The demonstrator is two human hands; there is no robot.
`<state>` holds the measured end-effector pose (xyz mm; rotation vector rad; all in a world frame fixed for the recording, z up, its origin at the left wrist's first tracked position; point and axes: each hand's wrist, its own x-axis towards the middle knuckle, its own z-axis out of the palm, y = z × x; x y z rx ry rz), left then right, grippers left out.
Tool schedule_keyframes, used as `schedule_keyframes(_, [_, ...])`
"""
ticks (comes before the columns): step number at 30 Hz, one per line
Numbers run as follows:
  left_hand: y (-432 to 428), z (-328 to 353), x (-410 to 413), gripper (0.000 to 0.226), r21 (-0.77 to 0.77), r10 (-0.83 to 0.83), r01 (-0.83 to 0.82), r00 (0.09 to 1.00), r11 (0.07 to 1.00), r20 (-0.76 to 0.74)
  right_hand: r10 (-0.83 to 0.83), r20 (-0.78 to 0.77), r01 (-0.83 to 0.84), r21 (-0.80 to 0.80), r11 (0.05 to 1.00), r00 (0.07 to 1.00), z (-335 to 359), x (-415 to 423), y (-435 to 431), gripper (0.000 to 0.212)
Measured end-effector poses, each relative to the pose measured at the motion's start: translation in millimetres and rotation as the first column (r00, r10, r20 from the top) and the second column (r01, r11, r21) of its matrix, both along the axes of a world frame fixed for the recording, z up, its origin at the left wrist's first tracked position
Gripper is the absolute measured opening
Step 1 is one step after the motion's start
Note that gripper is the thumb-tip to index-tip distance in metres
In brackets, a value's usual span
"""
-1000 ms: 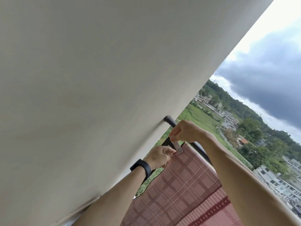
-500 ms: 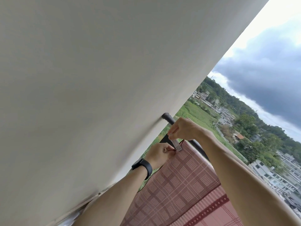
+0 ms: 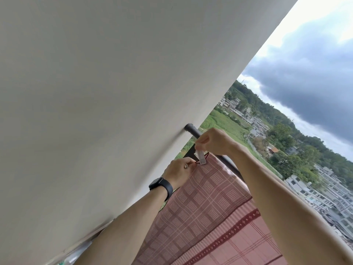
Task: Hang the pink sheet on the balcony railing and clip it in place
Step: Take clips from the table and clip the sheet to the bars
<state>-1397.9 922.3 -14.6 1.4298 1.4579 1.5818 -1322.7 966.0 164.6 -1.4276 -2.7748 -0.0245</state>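
Observation:
The pink checked sheet (image 3: 206, 205) hangs over the dark balcony railing (image 3: 193, 130), which runs from the wall toward the lower right. My right hand (image 3: 214, 141) pinches a small white clip (image 3: 202, 158) at the sheet's top corner, right above the rail. My left hand (image 3: 179, 172), with a black band on its wrist, grips the sheet's corner edge just left of the clip. The clip's jaws sit at the cloth's edge; whether they bite the rail is hidden.
A pale wall (image 3: 114, 111) fills the left and upper part of the view, close beside my left arm. Beyond the railing lie green fields, trees and white buildings (image 3: 315, 192) far below, under dark clouds.
The view has shifted slightly. Both hands stay at the sheet's corner, and the clip has come down a little onto the cloth edge.

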Motion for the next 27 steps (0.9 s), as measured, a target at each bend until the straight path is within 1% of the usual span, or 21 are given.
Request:
schedule_keyframes(2, [1, 1, 4, 0.019, -0.006, 0.015, -0.015, 0.999, 1.000, -0.035, -0.023, -0.082, 0.022, -0.007, 1.000, 0.996, 2, 6, 3, 0.010])
schedule_keyframes(5, [3, 5, 8, 0.021, -0.029, 0.042, -0.045, 0.995, 0.999, -0.086, -0.015, -0.078, 0.014, -0.009, 1.000, 0.997, 0, 5, 5, 0.010])
schedule_keyframes(10, [7, 7, 16, 0.022, -0.047, 0.058, -0.065, 0.990, 0.997, -0.128, -0.005, 0.054, 0.006, -0.019, 1.000, 0.999, -2, 4, 8, 0.011])
schedule_keyframes(13, [13, 7, 23, 0.020, -0.050, 0.073, -0.080, 0.990, 0.996, -0.120, 0.006, 0.092, -0.007, 0.004, 1.000, 0.996, -4, 9, 11, 0.010])
schedule_keyframes(16, [17, 4, 29, 0.019, -0.043, 0.063, -0.066, 0.995, 0.997, -0.078, 0.020, 0.115, -0.020, 0.000, 1.000, 0.993, -4, 12, 13, 0.013])
schedule_keyframes(20, [24, -2, 33, 0.019, -0.019, 0.076, -0.077, 0.995, 0.997, -0.068, 0.014, 0.170, -0.014, -0.001, 1.000, 0.985, -3, 17, 14, 0.036])
schedule_keyframes(23, [30, -5, 35, 0.017, -0.010, 0.069, -0.070, 0.997, 0.998, -0.037, 0.012, 0.159, 0.003, -0.092, 0.996, 0.987, -4, 26, 13, 0.058])
schedule_keyframes(25, [29, -5, 37, 0.016, -0.009, 0.050, -0.050, 0.999, 0.999, -0.005, -0.008, 0.116, 0.025, -0.142, 0.990, 0.993, -6, 36, 12, 0.070])
schedule_keyframes(26, [27, -6, 37, 0.014, -0.013, 0.045, -0.044, 0.999, 0.999, 0.031, -0.015, 0.058, 0.022, -0.135, 0.991, 0.998, -8, 42, 10, 0.072])
schedule_keyframes(27, [24, -7, 35, 0.012, -0.025, 0.040, -0.038, 0.995, 0.999, 0.094, -0.014, -0.029, 0.011, -0.094, 0.995, 0.999, -12, 49, 7, 0.069])
